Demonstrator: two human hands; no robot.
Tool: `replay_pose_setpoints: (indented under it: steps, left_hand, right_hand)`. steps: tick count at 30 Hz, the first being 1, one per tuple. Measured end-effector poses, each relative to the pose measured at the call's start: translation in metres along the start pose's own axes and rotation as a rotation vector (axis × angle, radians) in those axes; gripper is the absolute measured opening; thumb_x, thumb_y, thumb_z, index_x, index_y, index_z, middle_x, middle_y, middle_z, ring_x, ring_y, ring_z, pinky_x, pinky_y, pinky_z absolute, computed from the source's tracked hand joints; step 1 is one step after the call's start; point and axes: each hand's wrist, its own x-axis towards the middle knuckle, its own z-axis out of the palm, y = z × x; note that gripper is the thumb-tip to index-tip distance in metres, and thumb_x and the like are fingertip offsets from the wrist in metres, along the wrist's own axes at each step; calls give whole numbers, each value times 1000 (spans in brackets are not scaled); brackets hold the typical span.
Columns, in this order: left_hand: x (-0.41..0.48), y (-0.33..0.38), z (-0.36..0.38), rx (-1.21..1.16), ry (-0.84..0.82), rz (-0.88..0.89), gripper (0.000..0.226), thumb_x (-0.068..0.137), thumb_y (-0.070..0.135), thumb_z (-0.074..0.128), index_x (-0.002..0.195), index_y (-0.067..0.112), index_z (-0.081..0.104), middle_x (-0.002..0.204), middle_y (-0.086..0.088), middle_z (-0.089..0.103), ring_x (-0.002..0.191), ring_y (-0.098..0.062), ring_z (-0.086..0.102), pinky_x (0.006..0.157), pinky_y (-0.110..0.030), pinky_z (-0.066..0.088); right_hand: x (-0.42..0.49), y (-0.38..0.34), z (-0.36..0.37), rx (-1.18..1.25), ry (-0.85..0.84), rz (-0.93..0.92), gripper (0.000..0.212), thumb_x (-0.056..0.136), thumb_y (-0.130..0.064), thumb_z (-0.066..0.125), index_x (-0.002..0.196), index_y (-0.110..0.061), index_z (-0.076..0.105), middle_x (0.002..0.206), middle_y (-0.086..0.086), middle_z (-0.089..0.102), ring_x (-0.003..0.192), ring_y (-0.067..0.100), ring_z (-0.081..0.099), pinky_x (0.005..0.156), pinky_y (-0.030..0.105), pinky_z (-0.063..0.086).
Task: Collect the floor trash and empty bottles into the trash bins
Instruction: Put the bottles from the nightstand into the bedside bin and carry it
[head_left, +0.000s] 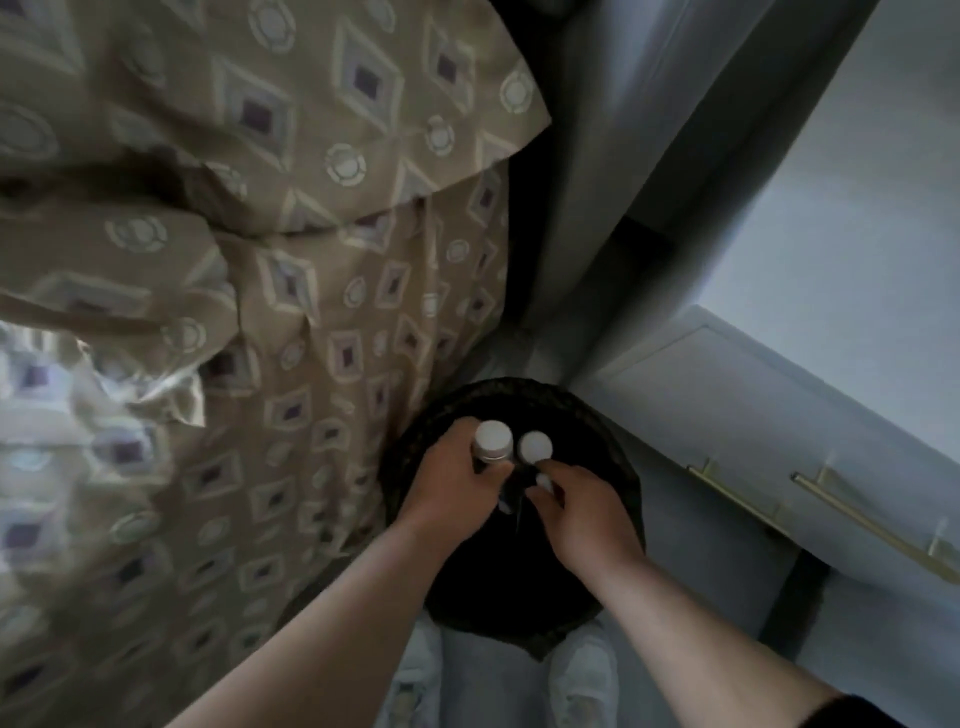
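A round black trash bin (618, 447) stands on the floor below me, its inside dark. Both hands are held over its opening. My left hand (447, 483) grips a bottle with a white cap (492, 439), seen from above. My right hand (582, 512) holds a second white-capped bottle (535, 447) right beside the first, and a smaller white cap (544, 480) shows between its fingers. The bottles' bodies are mostly hidden by my fingers and the dark bin.
A tan curtain (322, 249) with diamond and circle patterns hangs at the left, touching the bin. A white cabinet (737, 415) with brass handles stands at the right. My white shoes (584, 670) are on the pale floor just before the bin.
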Motion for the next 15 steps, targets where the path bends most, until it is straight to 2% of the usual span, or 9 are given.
replay_pose_setpoints:
  steps: [3, 6, 9, 13, 15]
  left_hand:
    - [2, -9, 16, 67, -3, -75, 28, 87, 15, 57, 111, 16, 43, 104, -1, 56, 102, -21, 55, 83, -28, 41]
    - [5, -18, 25, 151, -22, -140, 25, 84, 14, 59, 101, 15, 41, 110, -11, 60, 106, -28, 57, 92, -33, 44]
    - [4, -26, 27, 209, -44, -165, 29, 84, 10, 54, 112, 10, 47, 118, -15, 58, 112, -30, 55, 101, -39, 42]
    - [1, -40, 24, 248, -84, -91, 45, 86, 13, 52, 130, 13, 46, 128, -10, 56, 121, -25, 52, 109, -38, 37]
    - [-8, -38, 17, 247, -64, -7, 47, 88, 18, 52, 135, 18, 45, 133, -4, 54, 125, -20, 50, 111, -32, 34]
  right_hand:
    - [4, 1, 1, 32, 12, 9, 32, 95, -27, 55, 126, -22, 61, 115, 1, 63, 97, 8, 55, 84, 16, 37]
    - [8, 1, 0, 51, 62, 27, 34, 94, -27, 57, 127, -19, 60, 116, 1, 63, 100, 10, 56, 85, 15, 36]
    - [6, 5, 2, 121, 93, 83, 29, 93, -27, 59, 121, -22, 64, 106, -9, 63, 104, 12, 60, 85, 17, 39]
    - [5, 11, 7, 286, 243, 285, 8, 84, -25, 67, 90, -21, 63, 86, -4, 70, 84, 17, 66, 77, 31, 51]
    - [7, 13, 11, 355, 234, 369, 11, 81, -25, 69, 78, -21, 59, 76, -1, 70, 75, 21, 67, 74, 37, 55]
